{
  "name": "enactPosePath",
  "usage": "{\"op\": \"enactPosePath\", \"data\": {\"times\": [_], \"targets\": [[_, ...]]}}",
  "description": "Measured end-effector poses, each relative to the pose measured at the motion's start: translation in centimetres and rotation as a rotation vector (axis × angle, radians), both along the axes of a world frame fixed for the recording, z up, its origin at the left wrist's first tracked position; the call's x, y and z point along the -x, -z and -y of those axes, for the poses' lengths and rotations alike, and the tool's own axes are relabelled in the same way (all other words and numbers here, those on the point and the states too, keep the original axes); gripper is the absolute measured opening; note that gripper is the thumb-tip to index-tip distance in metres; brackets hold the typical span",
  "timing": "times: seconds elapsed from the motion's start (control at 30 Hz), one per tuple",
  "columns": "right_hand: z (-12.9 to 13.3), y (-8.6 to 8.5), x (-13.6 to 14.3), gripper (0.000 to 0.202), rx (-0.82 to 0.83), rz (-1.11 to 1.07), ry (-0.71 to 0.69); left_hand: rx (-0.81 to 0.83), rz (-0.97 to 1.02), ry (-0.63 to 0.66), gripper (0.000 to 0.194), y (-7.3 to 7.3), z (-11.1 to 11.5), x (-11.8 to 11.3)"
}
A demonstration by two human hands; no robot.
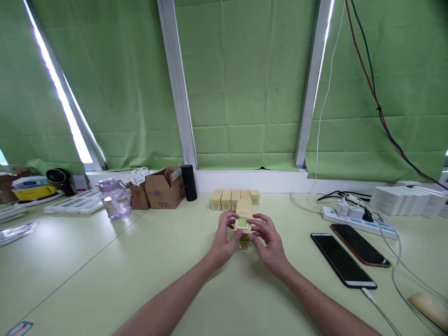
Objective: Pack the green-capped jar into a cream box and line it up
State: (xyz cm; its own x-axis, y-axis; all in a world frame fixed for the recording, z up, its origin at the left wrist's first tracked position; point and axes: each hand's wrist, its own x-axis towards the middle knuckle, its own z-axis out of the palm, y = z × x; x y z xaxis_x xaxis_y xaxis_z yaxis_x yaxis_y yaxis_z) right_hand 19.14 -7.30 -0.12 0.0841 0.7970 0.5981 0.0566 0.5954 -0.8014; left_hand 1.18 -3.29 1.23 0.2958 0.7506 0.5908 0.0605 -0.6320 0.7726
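Tan cardboard box (244, 213) at twelve o'clock, its fingers-width sides pinched between our left hand (224, 239) and right hand (270, 243), above a small glass jar (245, 242), before the row of little boxes (226, 199).

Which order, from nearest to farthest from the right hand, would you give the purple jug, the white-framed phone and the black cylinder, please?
1. White-framed phone: just right of the right hand.
2. Black cylinder: back of the table, to the left.
3. Purple jug: farther left.
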Motion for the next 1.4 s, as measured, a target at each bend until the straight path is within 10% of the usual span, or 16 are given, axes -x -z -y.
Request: {"op": "enactPosePath", "data": {"times": [0.93,1.4], "targets": [[-0.3,0.4,0.1,0.030,0.016,-0.007,0.024,-0.236,-0.044,-0.123,0.028,1.1,-1.2,-0.2],[0.7,0.2,0.4,0.040,-0.134,0.297,0.068,-0.344,-0.185,-0.235,0.055,0.5,-0.2,0.2]]}}
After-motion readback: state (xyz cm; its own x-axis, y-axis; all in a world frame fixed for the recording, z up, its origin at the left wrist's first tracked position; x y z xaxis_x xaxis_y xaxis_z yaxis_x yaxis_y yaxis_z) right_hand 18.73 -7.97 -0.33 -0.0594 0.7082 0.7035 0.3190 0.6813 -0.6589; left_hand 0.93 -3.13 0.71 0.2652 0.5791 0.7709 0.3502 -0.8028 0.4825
